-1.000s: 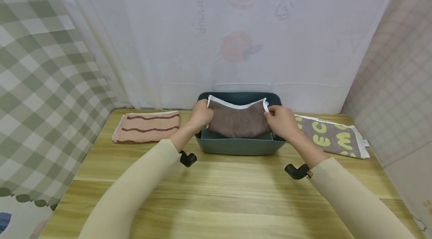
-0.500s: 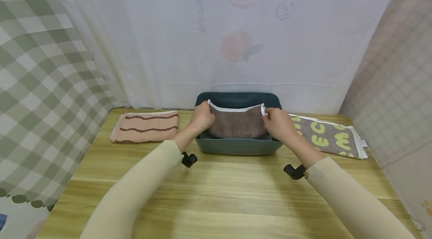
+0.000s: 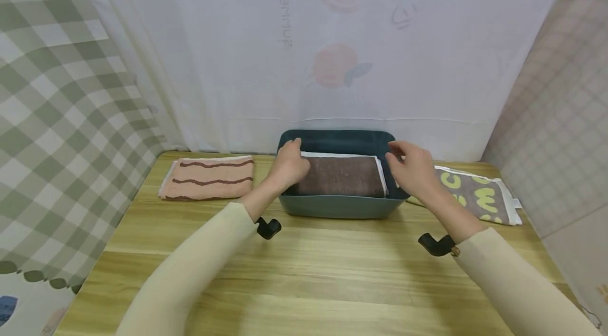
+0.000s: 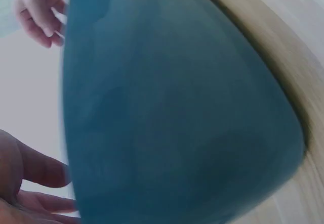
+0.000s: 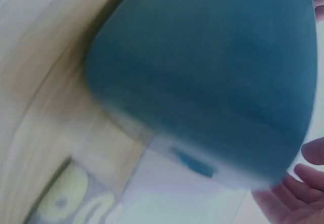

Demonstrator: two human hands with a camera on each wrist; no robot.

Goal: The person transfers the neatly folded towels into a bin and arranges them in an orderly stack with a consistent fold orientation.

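Note:
A brown towel (image 3: 342,176) with white edging lies folded inside the dark teal bin (image 3: 339,207). My left hand (image 3: 290,164) is over the bin's left end, beside the towel's left edge, its fingertips partly hidden. In the left wrist view its thumb and fingers (image 4: 40,171) are apart, their tips behind the bin wall. My right hand (image 3: 413,167) is at the bin's right end, apart from the towel, with nothing between thumb and fingers. The right wrist view has its loosely bent fingers (image 5: 298,183) by the bin's rim.
On the wooden table (image 3: 323,272), a peach towel (image 3: 211,178) with brown wavy lines lies left of the bin. A grey towel (image 3: 475,196) with yellow letters lies to the right, partly behind my right hand. A white curtain (image 3: 228,61) hangs behind.
Both hands held the brown towel's upper corners and lowered it into the bin. The towel now lies flat; my right hand has let go and moved right, and the left has loosened.

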